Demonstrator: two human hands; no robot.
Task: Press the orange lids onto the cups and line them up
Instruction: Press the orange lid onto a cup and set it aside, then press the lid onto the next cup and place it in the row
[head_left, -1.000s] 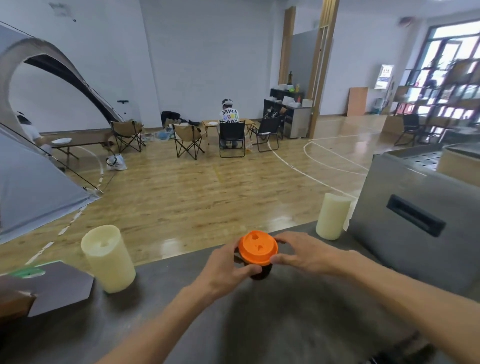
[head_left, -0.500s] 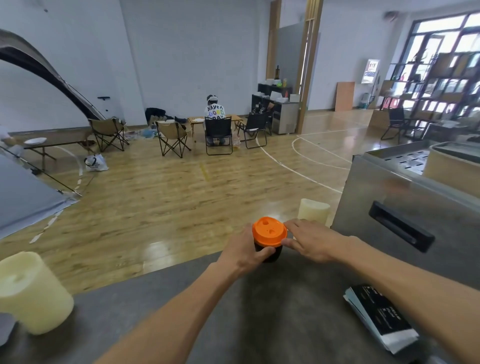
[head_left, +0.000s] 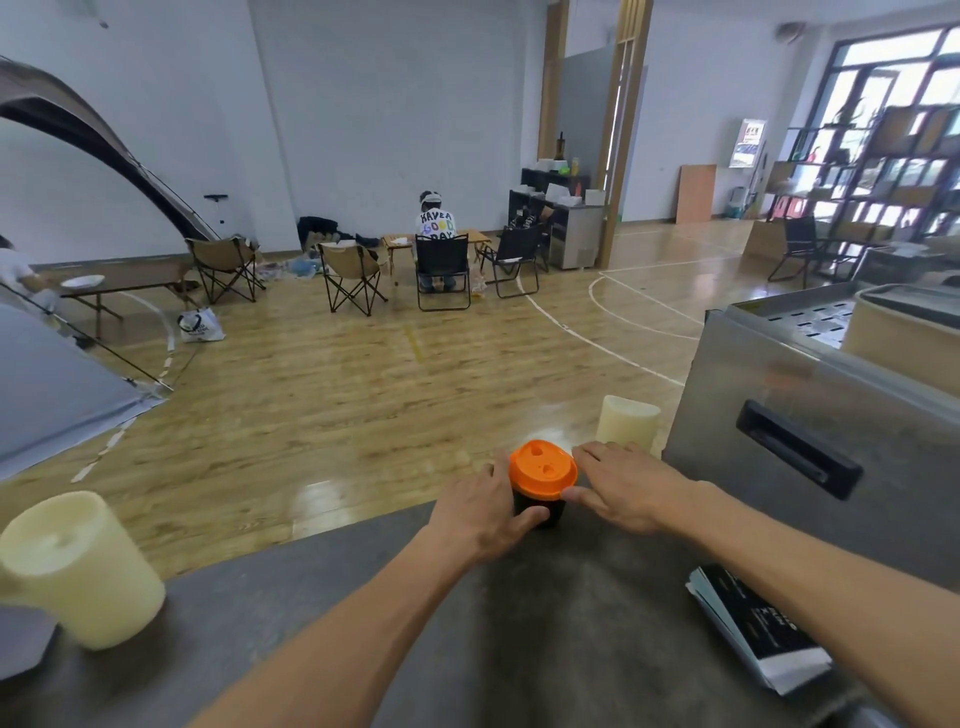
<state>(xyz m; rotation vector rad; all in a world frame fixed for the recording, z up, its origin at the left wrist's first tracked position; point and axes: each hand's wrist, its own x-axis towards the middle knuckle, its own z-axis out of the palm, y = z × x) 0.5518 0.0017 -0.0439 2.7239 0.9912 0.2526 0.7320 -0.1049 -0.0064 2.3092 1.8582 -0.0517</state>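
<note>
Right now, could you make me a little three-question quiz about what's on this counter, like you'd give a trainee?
1. True or false: the orange lid already sits on the dark cup.
2. Which hand wraps its thumb round the cup? A) left hand B) right hand
3. Fill in: the stack of black leaflets lies under the ____ forearm.

Key: 1 true; 2 A; 3 right.
</note>
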